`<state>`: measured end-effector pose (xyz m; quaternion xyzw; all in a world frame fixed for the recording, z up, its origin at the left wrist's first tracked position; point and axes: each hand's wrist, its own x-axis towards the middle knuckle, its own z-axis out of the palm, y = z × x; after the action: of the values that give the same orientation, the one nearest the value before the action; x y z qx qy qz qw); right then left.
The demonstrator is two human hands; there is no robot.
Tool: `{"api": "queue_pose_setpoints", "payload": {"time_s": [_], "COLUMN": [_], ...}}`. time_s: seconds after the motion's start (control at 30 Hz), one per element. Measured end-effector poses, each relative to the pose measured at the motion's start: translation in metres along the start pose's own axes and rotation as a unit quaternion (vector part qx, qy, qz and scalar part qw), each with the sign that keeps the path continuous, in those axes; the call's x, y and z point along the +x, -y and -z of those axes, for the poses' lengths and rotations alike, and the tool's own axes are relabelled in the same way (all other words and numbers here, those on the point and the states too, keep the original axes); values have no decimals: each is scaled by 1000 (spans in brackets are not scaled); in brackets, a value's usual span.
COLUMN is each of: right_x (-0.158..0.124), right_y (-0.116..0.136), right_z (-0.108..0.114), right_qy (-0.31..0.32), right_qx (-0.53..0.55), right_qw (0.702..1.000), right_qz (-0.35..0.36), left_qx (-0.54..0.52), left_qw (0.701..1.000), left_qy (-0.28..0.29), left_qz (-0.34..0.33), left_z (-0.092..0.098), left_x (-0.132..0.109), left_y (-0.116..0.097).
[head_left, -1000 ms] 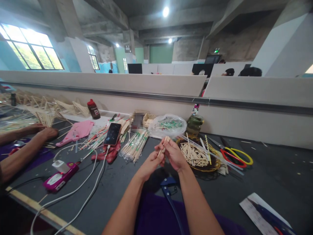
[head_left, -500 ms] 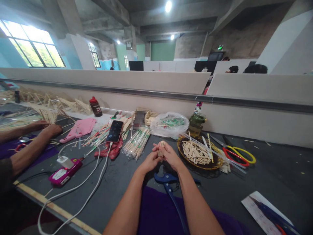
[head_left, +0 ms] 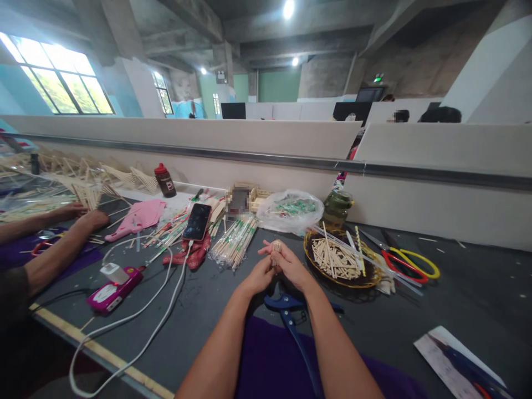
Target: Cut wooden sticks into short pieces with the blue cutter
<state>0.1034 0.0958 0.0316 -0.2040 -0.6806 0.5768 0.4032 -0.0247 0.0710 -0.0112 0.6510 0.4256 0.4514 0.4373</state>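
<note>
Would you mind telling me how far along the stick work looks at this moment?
Done: short cut sticks lie in the basket. In hand: the left hand and right hand together clasp a small bundle above the blue cutter. Left: packs of wrapped long sticks lie uncut beside the phone.

**Craft workshop, bare concrete hall**

Landmark: wicker basket [head_left: 307,254] of cut wooden sticks on a long dark surface [head_left: 457,299]. Right of it, scissors [head_left: 391,258]. Left of it, short sticks [head_left: 275,245] in the grip of left hand [head_left: 260,277] and right hand [head_left: 293,269], wrapped stick bundles [head_left: 235,241], a co-worker's arm [head_left: 54,257] by stick frames [head_left: 124,177]. Behind it, low white partitions [head_left: 249,144]; above, raw concrete beams [head_left: 291,41] and ceiling lamps [head_left: 288,8].
</note>
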Motion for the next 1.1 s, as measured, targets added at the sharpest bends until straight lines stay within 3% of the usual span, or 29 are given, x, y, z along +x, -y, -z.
{"api": "queue_pose_setpoints", "payload": {"time_s": [0.27,0.53,0.7,0.8,0.93,1.0,1.1], "right_x": [-4,-4,0,0,-1,0,2], "right_y": [4,0,15,31,43,41,35], "right_z": [1,3,4,2,-1,0,4], "right_qy": [19,8,-2,-6,-23,-39,-79], "right_qx": [-50,-30,84,191,285,306,310], "right_qw": [998,999,996,981,957,949,943], "right_qz": [-13,-34,-34,-35,-43,-58,-96], "left_qx": [-30,25,-98,-229,-377,-417,-433], "left_qw": [999,999,993,965,902,882,882], "left_qy": [10,-31,1,53,100,104,62], "left_qz": [43,17,58,115,185,192,179], "left_z": [-3,-5,-2,-1,-1,-1,1], "left_x": [-3,1,-6,-13,-18,-18,-16], "left_y": [-10,-6,-36,-65,-90,-93,-89]}}
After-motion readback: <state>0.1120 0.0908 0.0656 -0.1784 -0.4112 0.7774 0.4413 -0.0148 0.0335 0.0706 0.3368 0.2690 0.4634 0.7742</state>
